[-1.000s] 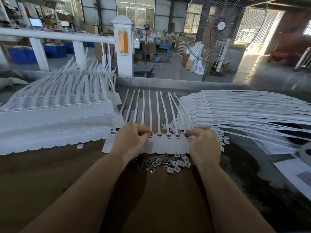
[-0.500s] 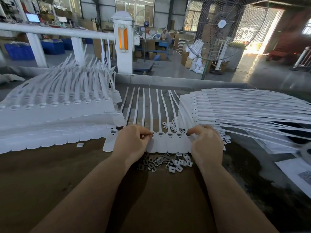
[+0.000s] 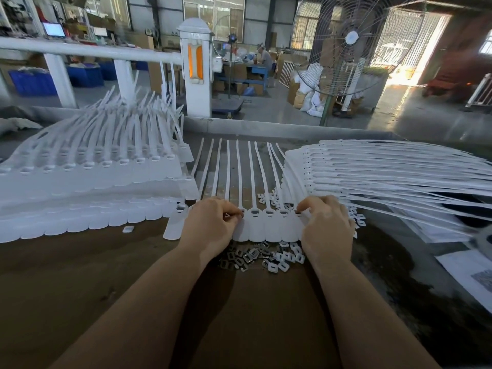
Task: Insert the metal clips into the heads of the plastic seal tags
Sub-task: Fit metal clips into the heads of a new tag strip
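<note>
A row of white plastic seal tags (image 3: 269,225) lies flat on the brown table, heads toward me, tails pointing away. Several heads show a metal clip seated in them. My left hand (image 3: 210,225) sits on the left part of the row, fingers curled, pinching at a tag head. My right hand (image 3: 326,222) curls over the row's right end, fingertips pinching at the last head. What each fingertip holds is too small to tell. A heap of loose metal clips (image 3: 263,257) lies just below the row, between my wrists.
A tall fanned stack of white tags (image 3: 87,177) fills the left side. Another stack of tags (image 3: 386,171) lies sideways on the right. More loose clips (image 3: 269,198) lie behind the row. Printed paper (image 3: 474,275) sits at the right edge. A railing and a fan stand beyond.
Both hands stay on the tag row with only small finger movements; the view has shifted slightly.
</note>
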A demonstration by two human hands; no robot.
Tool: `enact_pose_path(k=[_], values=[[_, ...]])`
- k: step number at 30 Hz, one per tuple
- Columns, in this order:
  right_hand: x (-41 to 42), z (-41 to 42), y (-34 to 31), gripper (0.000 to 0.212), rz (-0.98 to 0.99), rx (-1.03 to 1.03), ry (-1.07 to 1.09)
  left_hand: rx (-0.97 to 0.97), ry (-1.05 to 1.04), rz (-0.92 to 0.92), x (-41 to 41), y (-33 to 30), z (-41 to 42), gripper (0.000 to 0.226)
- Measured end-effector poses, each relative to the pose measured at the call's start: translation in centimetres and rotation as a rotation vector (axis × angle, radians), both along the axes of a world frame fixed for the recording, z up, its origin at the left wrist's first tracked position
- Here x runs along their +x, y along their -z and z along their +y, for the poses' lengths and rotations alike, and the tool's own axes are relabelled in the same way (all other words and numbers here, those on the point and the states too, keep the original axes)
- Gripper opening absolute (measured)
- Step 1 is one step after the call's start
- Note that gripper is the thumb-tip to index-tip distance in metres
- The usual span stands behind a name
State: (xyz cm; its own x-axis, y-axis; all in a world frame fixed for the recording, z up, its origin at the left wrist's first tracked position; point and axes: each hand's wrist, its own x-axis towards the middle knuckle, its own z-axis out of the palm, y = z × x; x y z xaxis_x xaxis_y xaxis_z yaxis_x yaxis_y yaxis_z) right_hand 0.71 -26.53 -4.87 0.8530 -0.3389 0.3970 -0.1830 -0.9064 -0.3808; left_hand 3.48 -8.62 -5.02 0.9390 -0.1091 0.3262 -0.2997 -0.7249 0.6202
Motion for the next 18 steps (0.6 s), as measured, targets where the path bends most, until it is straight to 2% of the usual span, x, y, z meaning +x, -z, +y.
enact_pose_path(k=[4,7,10,18], values=[[-0.08,-0.11,-0.03,0.029,0.008,-0.041,-0.030,0.002,0.000,0.006,-0.01,-0.09,-0.06,0.019],[-0.21,-0.19,0.07,0.025,0.039,-0.147,-0.008,0.011,0.004,0.005,-0.04,-0.10,-0.10,0.019],[-0.19,-0.13,0.22,0.029,0.044,-0.192,0.011,0.025,0.009,0.005,-0.06,-0.11,-0.14,0.019],[-0.05,-0.33,0.23,0.029,-0.035,-0.049,0.015,0.024,0.014,0.001,-0.03,-0.18,-0.04,0.020]])
